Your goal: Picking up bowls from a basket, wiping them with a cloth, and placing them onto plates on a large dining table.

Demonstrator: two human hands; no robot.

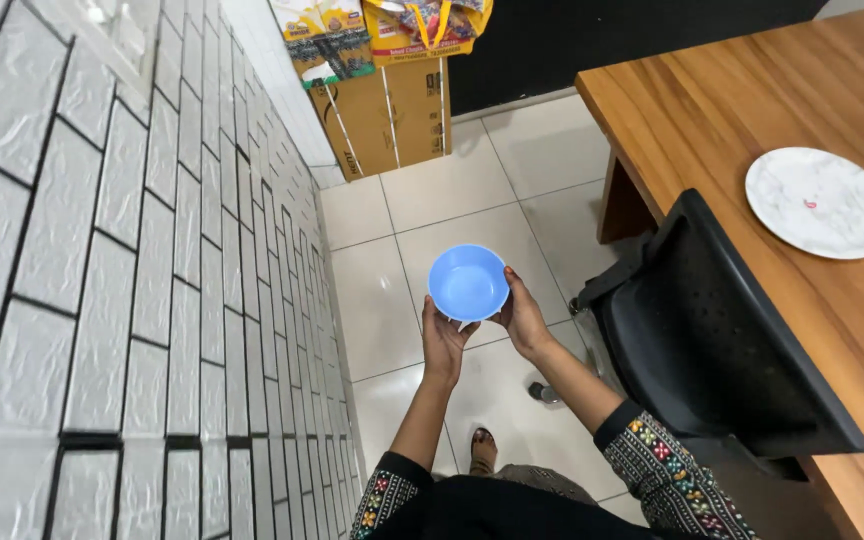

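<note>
Above the tiled floor (pixel 452 190), between a brick-pattern wall (pixel 152 260) and a black chair (pixel 712 330), the person holds a blue bowl (pixel 468 282) in front of the body. The left hand (pixel 442 340) cups the bowl from below on its left side, fingers curled against the wall of the bowl. The right hand (pixel 524 318) closes on the right side in the same way, so both hands grip the bowl together.

To carry it well, I think the palms should stay under the base and the rim should stay level, because smooth plastic can slip from dry fingers.

The bowl is round, deep and glossy, and it looks empty. The floor tiles are pale and shiny, with thin dark joints. The wall is white with a rough stone texture. At the right, a wooden surface (pixel 752 100) with warm grain carries a round white plate (pixel 820 203) with a marble pattern. A cardboard box (pixel 392 115) stands by the far wall.
</note>
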